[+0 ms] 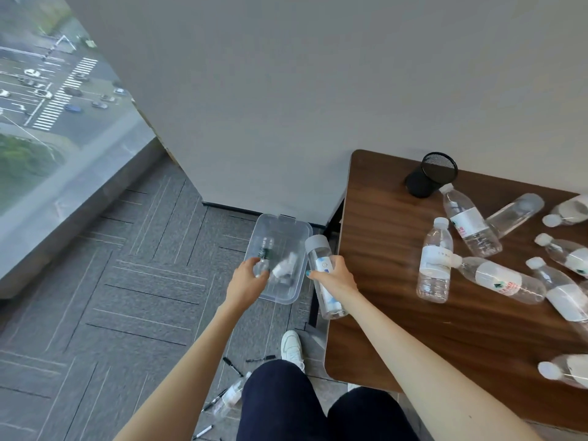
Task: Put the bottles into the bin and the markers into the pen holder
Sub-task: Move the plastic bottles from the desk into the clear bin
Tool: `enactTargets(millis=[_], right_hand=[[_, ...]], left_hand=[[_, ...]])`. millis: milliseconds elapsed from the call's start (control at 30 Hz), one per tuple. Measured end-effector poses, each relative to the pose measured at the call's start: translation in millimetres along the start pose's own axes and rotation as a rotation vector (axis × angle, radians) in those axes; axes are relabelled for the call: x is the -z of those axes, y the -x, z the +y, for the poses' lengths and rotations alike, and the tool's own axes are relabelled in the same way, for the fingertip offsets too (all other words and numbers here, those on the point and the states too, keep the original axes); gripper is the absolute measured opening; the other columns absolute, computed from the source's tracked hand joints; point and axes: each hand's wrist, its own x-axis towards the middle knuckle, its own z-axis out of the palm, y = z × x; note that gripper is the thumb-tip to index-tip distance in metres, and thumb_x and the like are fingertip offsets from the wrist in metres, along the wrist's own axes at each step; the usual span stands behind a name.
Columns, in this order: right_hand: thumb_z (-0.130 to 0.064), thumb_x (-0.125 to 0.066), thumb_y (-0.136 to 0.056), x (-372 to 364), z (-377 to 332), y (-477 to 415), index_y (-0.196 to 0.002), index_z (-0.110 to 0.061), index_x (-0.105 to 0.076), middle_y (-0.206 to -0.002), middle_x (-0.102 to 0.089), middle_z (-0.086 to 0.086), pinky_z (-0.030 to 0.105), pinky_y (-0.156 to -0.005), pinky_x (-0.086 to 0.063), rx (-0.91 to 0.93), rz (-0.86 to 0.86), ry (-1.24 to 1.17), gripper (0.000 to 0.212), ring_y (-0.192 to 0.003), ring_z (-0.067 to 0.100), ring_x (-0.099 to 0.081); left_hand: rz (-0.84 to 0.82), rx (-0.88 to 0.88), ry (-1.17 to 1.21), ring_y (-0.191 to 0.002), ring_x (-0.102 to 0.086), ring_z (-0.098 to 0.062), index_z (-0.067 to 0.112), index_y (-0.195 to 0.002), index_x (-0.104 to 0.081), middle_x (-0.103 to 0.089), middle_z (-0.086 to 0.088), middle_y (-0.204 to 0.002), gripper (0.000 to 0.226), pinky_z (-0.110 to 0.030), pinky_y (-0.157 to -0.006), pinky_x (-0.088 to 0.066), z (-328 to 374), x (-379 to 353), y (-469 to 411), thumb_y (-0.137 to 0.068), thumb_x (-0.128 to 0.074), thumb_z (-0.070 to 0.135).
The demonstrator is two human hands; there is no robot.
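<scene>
A clear plastic bin (297, 226) stands on the carpet beside the table's left edge. My left hand (245, 278) is over its near left corner, fingers curled around the base of a small clear bottle with a dark label (266, 251) that reaches into the bin. Another bottle with a white label (285, 267) lies inside. My right hand (334, 276) grips a tall clear bottle with a grey cap (318, 253) just right of the bin. Several bottles (436, 265) lie and stand on the wooden table (381, 218). The black mesh pen holder (431, 178) stands at the table's far edge.
On the floor by my legs lie several black markers (231, 366) and one more bottle (231, 394). My white shoe (291, 345) is near the table leg. A grey wall rises behind the bin, and a large window runs along the left.
</scene>
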Motion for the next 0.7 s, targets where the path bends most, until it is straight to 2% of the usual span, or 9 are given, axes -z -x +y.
enactTargets(millis=[100,233,300,367,400,467,567,633,700], right_hand=[[-0.035,-0.075,-0.074,-6.8,-12.5,-7.4,-0.126,-0.023,-0.040,-0.110,-0.056,0.000,0.044,-0.094,-0.052,-0.016,-0.027,-0.054,0.064,-0.100,0.024,-0.062],[-0.033,-0.074,-0.078,-9.7,-37.7,-18.8,-0.130,-0.017,-0.040,-0.109,-0.055,0.000,0.042,-0.093,-0.051,0.008,-0.024,-0.078,0.064,-0.099,0.023,-0.060],[-0.038,-0.072,-0.080,-9.2,-54.2,-24.1,-0.141,-0.017,-0.033,-0.129,-0.053,0.004,0.040,-0.096,-0.047,0.038,-0.027,-0.097,0.075,-0.111,0.025,-0.058],[-0.045,-0.066,-0.084,-8.5,-68.2,-28.5,-0.152,-0.021,-0.018,-0.151,-0.036,0.007,0.041,-0.104,-0.040,0.058,-0.036,-0.067,0.087,-0.132,0.029,-0.046],[-0.046,-0.062,-0.086,-8.3,-72.5,-30.1,-0.154,-0.022,-0.014,-0.156,-0.029,0.007,0.041,-0.105,-0.038,0.073,-0.035,-0.027,0.086,-0.137,0.030,-0.040],[-0.039,-0.057,-0.091,-8.3,-75.5,-29.3,-0.152,-0.020,-0.022,-0.154,-0.032,0.007,0.037,-0.099,-0.040,0.101,-0.005,0.007,0.073,-0.135,0.028,-0.042],[-0.023,-0.054,-0.092,-9.0,-67.2,-28.3,-0.137,-0.014,-0.046,-0.138,-0.051,0.006,0.034,-0.093,-0.045,0.134,0.088,-0.026,0.046,-0.120,0.022,-0.053],[-0.014,-0.051,-0.091,-7.7,-57.4,-26.9,-0.122,-0.014,-0.058,-0.125,-0.061,0.006,0.033,-0.089,-0.048,0.143,0.100,-0.051,0.031,-0.111,0.021,-0.058],[-0.010,-0.048,-0.091,-3.4,-47.0,-25.4,-0.107,-0.018,-0.063,-0.113,-0.066,0.005,0.038,-0.087,-0.053,0.151,0.104,-0.080,0.023,-0.104,0.022,-0.062]], left_hand=[[0.022,-0.007,0.049,-0.119,-0.055,-0.025,0.012,-0.132,-0.052,-0.057,-0.009,-0.133,0.039,-0.035,-0.092,-0.043,-4.5,5.9,1.5,-0.094,-0.053,0.022],[0.043,-0.005,0.072,-0.111,-0.060,-0.022,0.012,-0.125,-0.059,-0.064,-0.009,-0.123,0.033,-0.038,-0.092,-0.049,-9.2,15.6,-1.2,-0.093,-0.050,0.017],[0.057,-0.006,0.069,-0.105,-0.062,-0.021,0.012,-0.123,-0.061,-0.066,-0.008,-0.120,0.033,-0.038,-0.090,-0.051,-11.4,19.6,-3.7,-0.093,-0.049,0.016],[0.074,-0.012,0.064,-0.101,-0.062,-0.020,0.013,-0.122,-0.062,-0.067,-0.007,-0.118,0.032,-0.037,-0.089,-0.051,-11.9,22.1,-5.6,-0.092,-0.049,0.015],[0.080,-0.018,0.066,-0.099,-0.062,-0.018,0.013,-0.121,-0.062,-0.067,-0.006,-0.117,0.032,-0.036,-0.088,-0.051,-11.8,22.8,-6.1,-0.092,-0.048,0.014],[0.078,-0.025,0.073,-0.091,-0.060,-0.015,0.013,-0.120,-0.062,-0.067,-0.005,-0.116,0.031,-0.034,-0.084,-0.050,-10.2,23.2,-6.5,-0.093,-0.047,0.012],[0.077,-0.038,0.080,-0.083,-0.061,-0.015,0.015,-0.116,-0.065,-0.068,-0.003,-0.113,0.030,-0.037,-0.082,-0.053,-7.7,22.9,-8.4,-0.093,-0.046,0.011],[0.070,-0.048,0.087,-0.086,-0.063,-0.016,0.015,-0.113,-0.066,-0.069,-0.002,-0.112,0.029,-0.038,-0.083,-0.053,-3.3,22.0,-10.2,-0.092,-0.046,0.010],[0.049,-0.056,0.104,-0.091,-0.065,-0.019,0.016,-0.109,-0.067,-0.069,-0.001,-0.110,0.028,-0.040,-0.085,-0.053,3.4,19.5,-12.2,-0.092,-0.046,0.009]])
